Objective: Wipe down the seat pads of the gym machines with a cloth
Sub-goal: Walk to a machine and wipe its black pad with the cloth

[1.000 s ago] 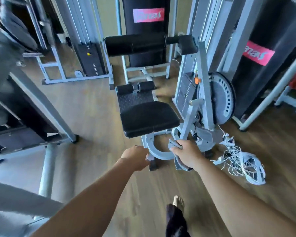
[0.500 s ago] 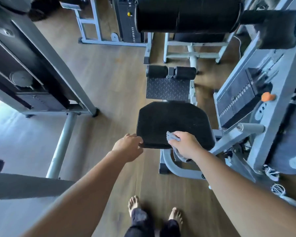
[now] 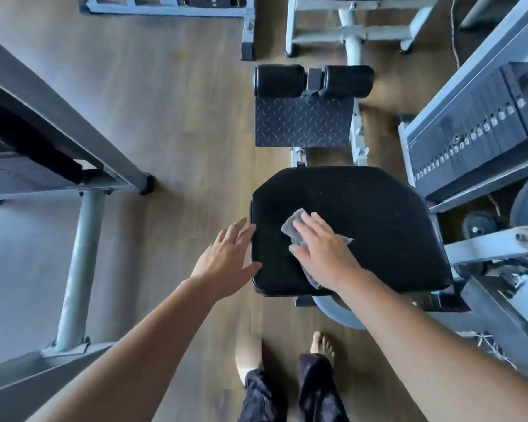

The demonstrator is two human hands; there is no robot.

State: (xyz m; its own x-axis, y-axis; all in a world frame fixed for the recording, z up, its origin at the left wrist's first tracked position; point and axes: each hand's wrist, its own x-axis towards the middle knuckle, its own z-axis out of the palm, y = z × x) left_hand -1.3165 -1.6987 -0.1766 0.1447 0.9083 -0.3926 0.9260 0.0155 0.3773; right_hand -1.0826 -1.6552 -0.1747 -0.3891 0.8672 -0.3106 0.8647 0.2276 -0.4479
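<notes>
My right hand lies flat, fingers straight, pressing the cloth onto the pad, left of its middle. My left hand, open, touches the pad's left edge. I judge the cloth could slip from under my palm on a fast stroke, leaving the far side unwiped.

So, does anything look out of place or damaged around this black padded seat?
Nothing is damaged or askew. The black padded seat has a few pale specks, probably dust. The right hand presses the grey cloth flat on it, and the left hand is open at its left edge.
</notes>
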